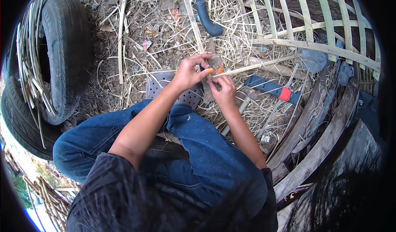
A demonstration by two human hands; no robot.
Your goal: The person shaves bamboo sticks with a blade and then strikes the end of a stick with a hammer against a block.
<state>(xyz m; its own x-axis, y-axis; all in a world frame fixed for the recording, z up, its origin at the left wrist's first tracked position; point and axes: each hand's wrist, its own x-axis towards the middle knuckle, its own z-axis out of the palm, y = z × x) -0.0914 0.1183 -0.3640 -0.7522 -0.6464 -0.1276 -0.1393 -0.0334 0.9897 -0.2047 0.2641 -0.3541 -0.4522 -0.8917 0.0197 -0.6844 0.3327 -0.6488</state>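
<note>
I sit on the ground in blue jeans with both hands together in front of my knees. My left hand (189,72) pinches the end of a thin pale bamboo strip (260,64) that runs off to the right. My right hand (223,91) is closed around a knife (213,53); its rusty blade points away from me and touches the strip. Orange covers (209,70) sit on fingertips of both hands where they meet. How the fingers grip under the blade is hidden.
A woven bamboo lattice (313,21) curves across the upper right. Two tyres (66,54) stuffed with bamboo strips stand at the left. A blue sheath with a red band (270,88), a perforated grey disc (159,83), a dark hose (205,15) and wooden planks (317,149) lie around on straw.
</note>
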